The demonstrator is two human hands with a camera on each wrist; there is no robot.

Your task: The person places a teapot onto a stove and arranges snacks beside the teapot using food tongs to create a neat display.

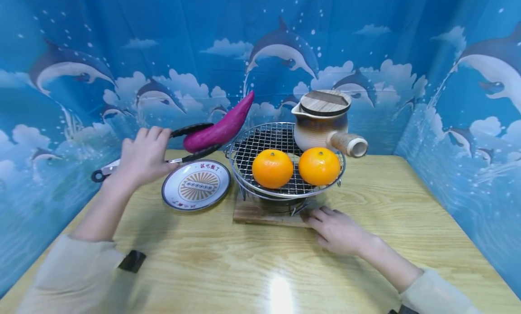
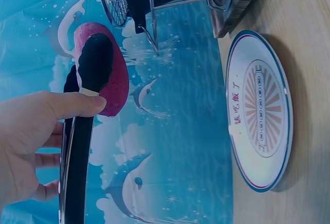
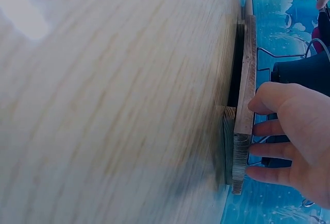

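My left hand (image 1: 144,158) grips a pair of tongs (image 2: 77,167) with black tips and metal handles. Between the tips is a magenta, tapered root like a purple sweet potato (image 1: 223,126), its pointed end up and to the right. It is held in the air, left of a round wire grill rack (image 1: 286,142). A white patterned plate (image 1: 221,185) lies on the table below the tongs. My right hand (image 1: 335,230) rests its fingertips on the front right corner of the wooden board (image 3: 248,74) under the grill.
Two oranges, a left one (image 1: 272,169) and a right one (image 1: 319,166), sit on the rack's front. Behind them stands a clay teapot (image 1: 319,128) with a wooden lid, its handle jutting forward right. A blue dolphin curtain (image 1: 195,29) surrounds the wooden table (image 1: 203,259).
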